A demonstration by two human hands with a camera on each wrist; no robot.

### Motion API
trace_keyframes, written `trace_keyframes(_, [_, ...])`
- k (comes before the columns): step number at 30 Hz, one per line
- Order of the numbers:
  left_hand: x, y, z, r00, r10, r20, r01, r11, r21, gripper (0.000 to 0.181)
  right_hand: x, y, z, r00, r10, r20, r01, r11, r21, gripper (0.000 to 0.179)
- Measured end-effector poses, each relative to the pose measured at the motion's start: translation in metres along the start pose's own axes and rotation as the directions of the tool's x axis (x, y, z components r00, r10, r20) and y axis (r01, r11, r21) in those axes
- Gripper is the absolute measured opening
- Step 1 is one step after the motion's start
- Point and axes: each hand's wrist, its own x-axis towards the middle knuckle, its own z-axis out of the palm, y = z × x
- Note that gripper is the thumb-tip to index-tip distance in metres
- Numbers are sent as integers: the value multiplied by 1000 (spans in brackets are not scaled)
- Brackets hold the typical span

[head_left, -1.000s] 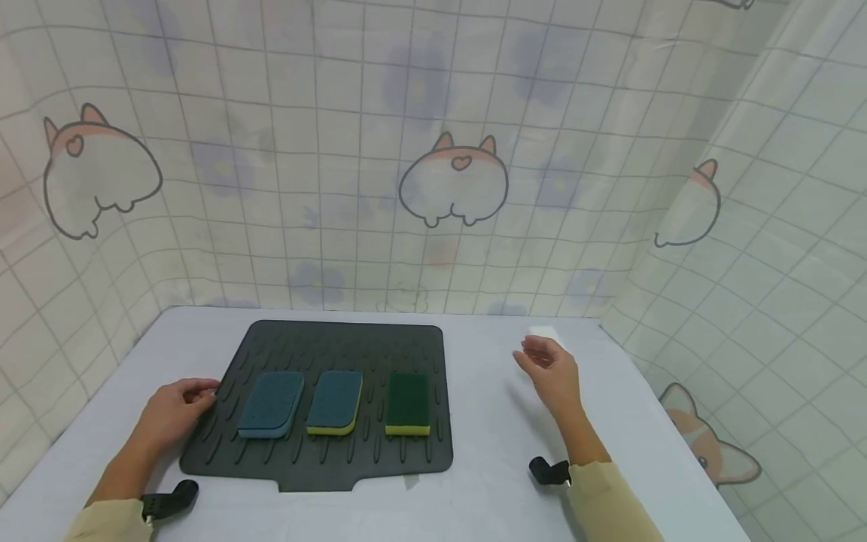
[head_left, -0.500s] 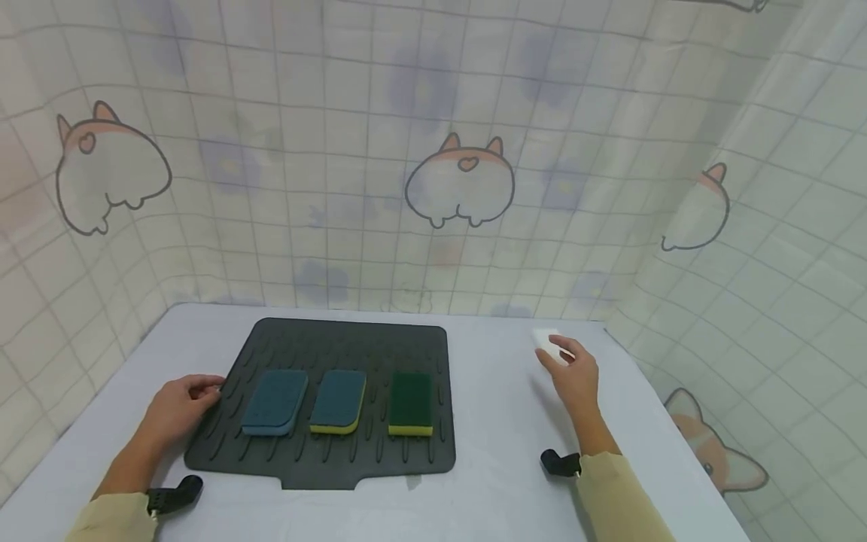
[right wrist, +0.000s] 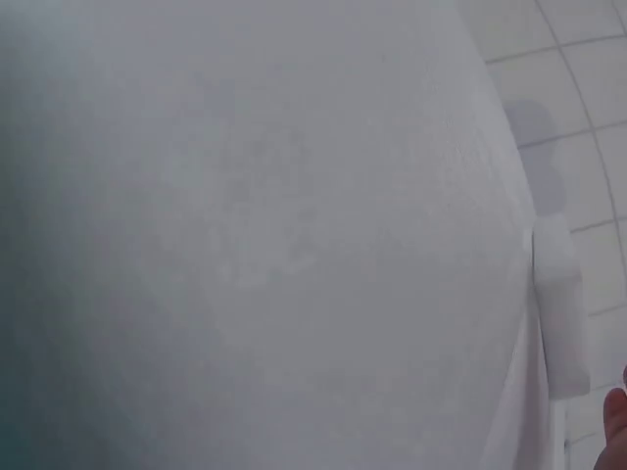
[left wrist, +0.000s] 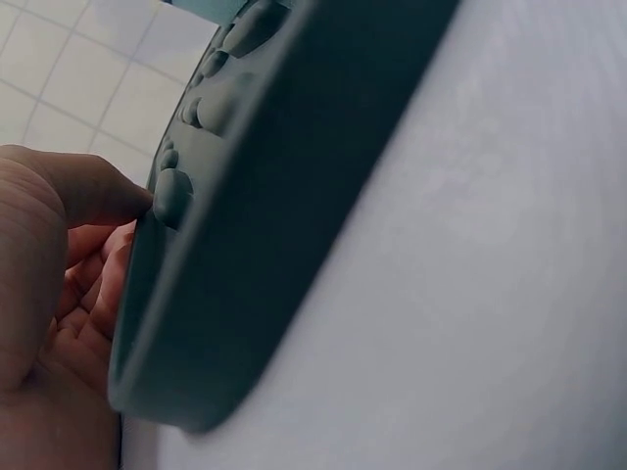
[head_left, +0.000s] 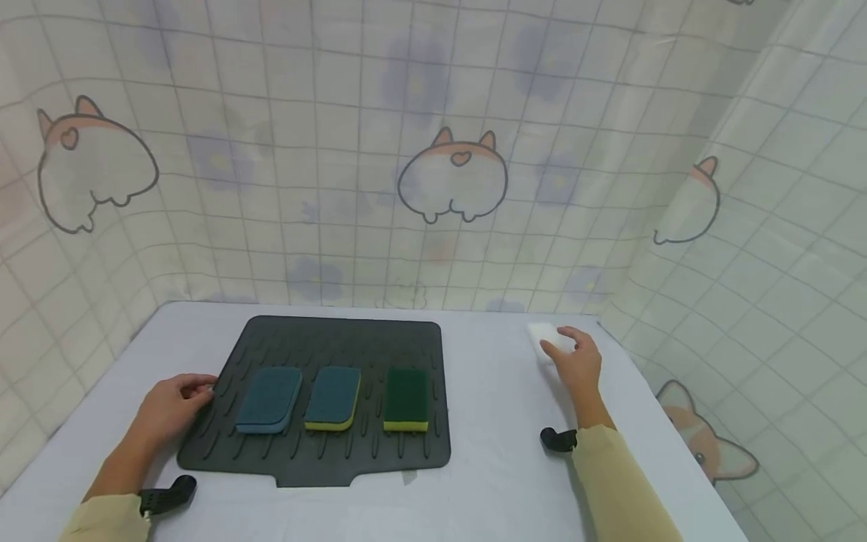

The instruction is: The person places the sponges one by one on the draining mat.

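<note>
A dark grey rubber drying mat (head_left: pixel 325 474) lies on the white table. On it sit a blue sponge (head_left: pixel 269 399), a blue-and-yellow sponge (head_left: pixel 333 397) and a green-and-yellow sponge (head_left: pixel 406 399) in a row. My left hand (head_left: pixel 168 410) pinches the mat's left edge; in the left wrist view one fingertip meets the raised rim, while other fingers are curled partly out of sight behind it. At the back right, my right hand (head_left: pixel 577 369) is over a white block (head_left: pixel 542 335), thumb and fingers spread apart. The right wrist view shows the block (right wrist: pixel 560 308) with fingertips (right wrist: pixel 615 431) beside it.
The white-covered table (head_left: pixel 488 452) stretches between the mat and the right arm. Behind and along the sides hangs a white grid-patterned curtain (head_left: pixel 339 181) with cartoon dogs. Small black cameras (head_left: pixel 558 439) stick out from both wrists.
My right hand has moved right to the white block, which shows more now. The left hand stays at the mat's edge, and the sponges keep their places.
</note>
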Motion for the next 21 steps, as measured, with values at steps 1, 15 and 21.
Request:
trace_keyframes(1, [0, 0, -1, 1000, -2, 1, 2, 1000, 0, 37, 2, 1, 0, 1000, 15, 6, -15, 1000, -11, 59])
trace_keyframes(15, [1, -1, -2, 1000, 4, 6, -4, 1000, -6, 38, 19, 20, -3, 980, 145, 133, -137, 988, -63, 87])
trace_keyframes(21, [1, -4, 0, 1000, 3, 4, -3, 1000, -12, 38, 23, 22, -4, 972, 161, 173, -148, 985, -88, 88])
